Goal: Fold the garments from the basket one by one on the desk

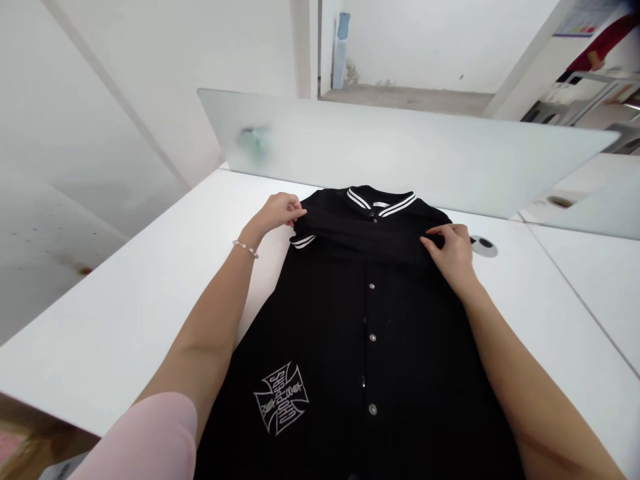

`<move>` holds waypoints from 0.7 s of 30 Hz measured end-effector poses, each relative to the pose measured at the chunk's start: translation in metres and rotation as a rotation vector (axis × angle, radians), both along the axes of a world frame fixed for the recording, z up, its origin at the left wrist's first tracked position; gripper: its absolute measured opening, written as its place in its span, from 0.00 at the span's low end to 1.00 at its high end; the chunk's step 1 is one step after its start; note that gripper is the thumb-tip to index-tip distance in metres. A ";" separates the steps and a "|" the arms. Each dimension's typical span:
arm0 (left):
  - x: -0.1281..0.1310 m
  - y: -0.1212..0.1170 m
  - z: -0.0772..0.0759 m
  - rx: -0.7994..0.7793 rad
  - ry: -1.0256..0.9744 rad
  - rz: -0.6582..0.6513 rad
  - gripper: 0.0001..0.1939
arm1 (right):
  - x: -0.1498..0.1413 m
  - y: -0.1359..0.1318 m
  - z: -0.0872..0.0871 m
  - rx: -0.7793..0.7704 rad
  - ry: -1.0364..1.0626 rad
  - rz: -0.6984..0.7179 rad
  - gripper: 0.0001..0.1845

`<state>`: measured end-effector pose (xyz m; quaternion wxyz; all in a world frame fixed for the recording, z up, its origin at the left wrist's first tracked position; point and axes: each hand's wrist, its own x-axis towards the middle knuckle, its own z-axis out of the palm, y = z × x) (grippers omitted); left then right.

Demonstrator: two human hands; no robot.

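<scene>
A black snap-front jacket lies front side up on the white table, its collar trimmed with white stripes and pointing away from me. One black sleeve lies across the chest, and a striped cuff shows at the left. My left hand pinches the black cloth just above that cuff. At the opposite end of the folded sleeve, my right hand also grips cloth between thumb and fingers. White cross-shaped embroidery marks the lower left front. The other sleeve cannot be made out.
The white table reaches a frosted divider behind the collar. A grey-rimmed cable hole sits right of my right hand. Beyond the divider are a water dispenser and, at the upper right, part of a person in a red sleeve.
</scene>
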<state>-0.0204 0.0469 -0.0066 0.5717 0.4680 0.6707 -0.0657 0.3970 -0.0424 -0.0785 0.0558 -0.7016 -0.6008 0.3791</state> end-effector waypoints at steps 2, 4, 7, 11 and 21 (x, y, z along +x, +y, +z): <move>-0.001 -0.003 0.003 -0.001 -0.064 0.016 0.13 | 0.006 -0.003 -0.009 -0.017 -0.017 -0.035 0.11; -0.002 -0.009 0.010 0.026 -0.105 -0.041 0.14 | 0.009 -0.007 -0.017 -0.050 -0.025 -0.051 0.11; -0.002 -0.027 0.027 0.155 -0.062 -0.153 0.15 | 0.008 -0.009 -0.019 -0.059 -0.028 -0.048 0.12; 0.002 -0.063 0.038 0.341 0.066 -0.225 0.14 | -0.009 0.005 0.006 0.029 0.038 0.002 0.12; 0.029 -0.081 0.037 0.399 0.117 -0.026 0.09 | -0.138 0.033 0.066 -0.034 0.170 0.583 0.26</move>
